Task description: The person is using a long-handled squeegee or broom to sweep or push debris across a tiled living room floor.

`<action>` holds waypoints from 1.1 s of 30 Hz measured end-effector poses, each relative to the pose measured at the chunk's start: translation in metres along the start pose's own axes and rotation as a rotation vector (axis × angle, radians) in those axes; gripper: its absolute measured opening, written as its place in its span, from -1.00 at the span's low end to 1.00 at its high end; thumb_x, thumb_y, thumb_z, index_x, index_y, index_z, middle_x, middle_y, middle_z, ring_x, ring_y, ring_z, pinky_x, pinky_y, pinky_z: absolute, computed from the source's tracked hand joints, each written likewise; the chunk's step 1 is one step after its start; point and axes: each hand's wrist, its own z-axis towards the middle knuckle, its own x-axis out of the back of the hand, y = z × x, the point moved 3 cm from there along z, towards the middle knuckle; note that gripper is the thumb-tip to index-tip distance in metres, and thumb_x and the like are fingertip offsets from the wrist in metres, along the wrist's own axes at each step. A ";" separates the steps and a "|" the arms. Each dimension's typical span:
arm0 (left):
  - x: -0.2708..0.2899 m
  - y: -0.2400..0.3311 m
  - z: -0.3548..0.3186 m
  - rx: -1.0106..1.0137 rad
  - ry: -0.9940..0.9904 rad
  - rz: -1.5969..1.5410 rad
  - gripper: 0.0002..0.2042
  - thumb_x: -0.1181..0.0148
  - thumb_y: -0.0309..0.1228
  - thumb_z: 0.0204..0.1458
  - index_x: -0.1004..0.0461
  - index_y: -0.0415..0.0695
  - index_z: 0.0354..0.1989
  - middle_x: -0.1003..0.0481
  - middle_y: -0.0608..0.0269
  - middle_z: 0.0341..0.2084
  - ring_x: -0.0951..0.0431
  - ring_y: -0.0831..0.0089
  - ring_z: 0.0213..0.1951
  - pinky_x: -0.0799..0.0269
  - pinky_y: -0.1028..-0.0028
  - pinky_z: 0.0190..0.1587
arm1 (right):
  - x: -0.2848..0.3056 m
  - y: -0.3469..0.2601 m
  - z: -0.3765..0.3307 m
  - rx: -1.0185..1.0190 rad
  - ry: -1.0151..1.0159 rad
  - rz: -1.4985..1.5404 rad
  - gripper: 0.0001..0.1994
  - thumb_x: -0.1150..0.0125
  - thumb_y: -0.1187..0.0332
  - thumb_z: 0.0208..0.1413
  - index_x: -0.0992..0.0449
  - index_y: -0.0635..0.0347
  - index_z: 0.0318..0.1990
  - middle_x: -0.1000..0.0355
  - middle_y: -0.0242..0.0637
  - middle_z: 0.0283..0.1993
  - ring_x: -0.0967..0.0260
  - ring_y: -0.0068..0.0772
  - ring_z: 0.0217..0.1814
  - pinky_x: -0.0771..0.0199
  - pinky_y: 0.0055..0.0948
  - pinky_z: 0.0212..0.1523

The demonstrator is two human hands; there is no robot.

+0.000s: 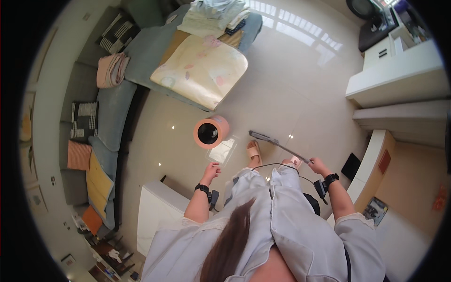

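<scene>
"Grey along its whole length, the long-handled tool (275, 141) slants over the pale floor (319, 101) in front of you. Its grip end is in your right hand (318, 166), fingers wrapped round it."

"Which way does it run from there?"

"Forward and to your left. Its long axis crosses ahead of your feet, so the broader head lies just beyond your left slipper (253, 149). That head points away from the white cabinet (371, 160) at the floor's right edge and toward the blue-grey sofa (110, 117) along the left edge."

"Does the head touch the floor?"

"It looks close to it, but from this high view you can't tell contact for sure."

"And your left hand (212, 173)?"

"It hangs free, fingers loosely bent and a little apart, with nothing visible in them. Your right hand is the nearer one to the handle, since it has hold of it; your left is well apart from the tool. Straight ahead of your left hand stands the pink bin (225, 128), between that hand and the sofa's far section, and the tool's head ends to the bin's right without touching it."
</scene>
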 end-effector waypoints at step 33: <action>-0.237 -0.108 -0.114 -0.089 -0.263 0.428 -0.74 0.15 -0.46 -0.15 -0.21 -0.07 -0.20 -0.34 0.32 -0.47 -0.37 0.53 -0.40 -0.27 0.56 -0.39 | -0.130 0.391 -0.189 -0.193 0.255 -0.234 -0.73 0.18 0.42 -0.17 -0.33 -0.11 -0.25 -0.35 -0.23 -0.34 -0.29 -0.19 -0.26 -0.28 -0.25 -0.33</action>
